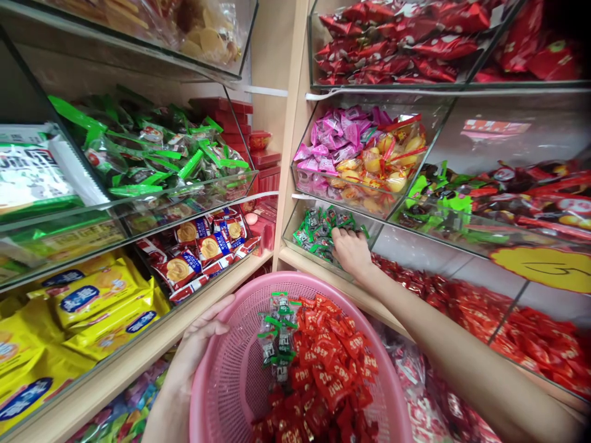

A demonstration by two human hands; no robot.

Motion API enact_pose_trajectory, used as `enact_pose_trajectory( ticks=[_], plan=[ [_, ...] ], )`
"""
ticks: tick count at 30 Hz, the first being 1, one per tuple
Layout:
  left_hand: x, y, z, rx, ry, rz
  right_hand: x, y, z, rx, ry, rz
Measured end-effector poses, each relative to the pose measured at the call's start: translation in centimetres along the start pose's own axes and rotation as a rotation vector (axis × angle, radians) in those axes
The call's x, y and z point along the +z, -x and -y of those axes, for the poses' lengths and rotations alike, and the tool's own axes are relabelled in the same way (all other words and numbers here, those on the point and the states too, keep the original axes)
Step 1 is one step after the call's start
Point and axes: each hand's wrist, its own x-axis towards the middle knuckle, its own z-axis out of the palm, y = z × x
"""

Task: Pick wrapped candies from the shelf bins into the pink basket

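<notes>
My left hand (198, 341) grips the left side of a pink plastic basket (215, 369), its fingers along the rim. Inside the basket lies a heap of red-wrapped candies (330, 357), with a smaller cluster of green-and-grey wrapped candies (279, 335) beside it. My right hand (351, 251) reaches into a clear bin of green-wrapped candies (314, 229) at the corner of the shelves. Its fingers are curled down among the wrappers, and the fingertips are hidden, so whatever they hold cannot be made out.
Glass-fronted shelf bins rise on both sides. Pink-wrapped candies (335, 138) sit just above my right hand, red candies (457, 301) to its right. Yellow biscuit packs (96, 301) and blue-and-red biscuit packs (203, 249) are on the left. A yellow price tag (542, 269) hangs at right.
</notes>
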Motion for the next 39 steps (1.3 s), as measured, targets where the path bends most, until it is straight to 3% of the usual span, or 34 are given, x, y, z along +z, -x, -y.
enact_pose_trajectory(
  ticks=[6,10,14,22,25,32,39],
  plan=[
    [-0.7,-0.5,0.4,-0.006,-0.021,0.027,-2.3,1.3,0.0,-0.059,-0.138,-0.137],
    [-0.8,-0.7,0.5,0.002,-0.003,0.038,-3.3,4.1,1.1,-0.301,-0.382,-0.278],
    [-0.8,-0.7,0.5,-0.016,0.016,0.026,-3.4,7.2,2.8,-0.493,-0.547,-0.288],
    [-0.9,-1.0,0.5,-0.026,0.016,0.04,-2.5,9.2,3.8,-0.534,-0.79,-0.312],
    [-0.9,-0.9,0.5,-0.025,0.018,0.039,-2.2,9.7,4.3,-0.534,-0.862,-0.248],
    [-0.9,-0.7,0.5,-0.027,0.034,0.048,-1.4,11.5,7.0,-0.605,-0.911,0.147],
    [-0.7,-0.4,0.3,0.002,0.011,0.031,-0.1,11.4,9.0,-0.71,-0.867,0.233]
  ],
)
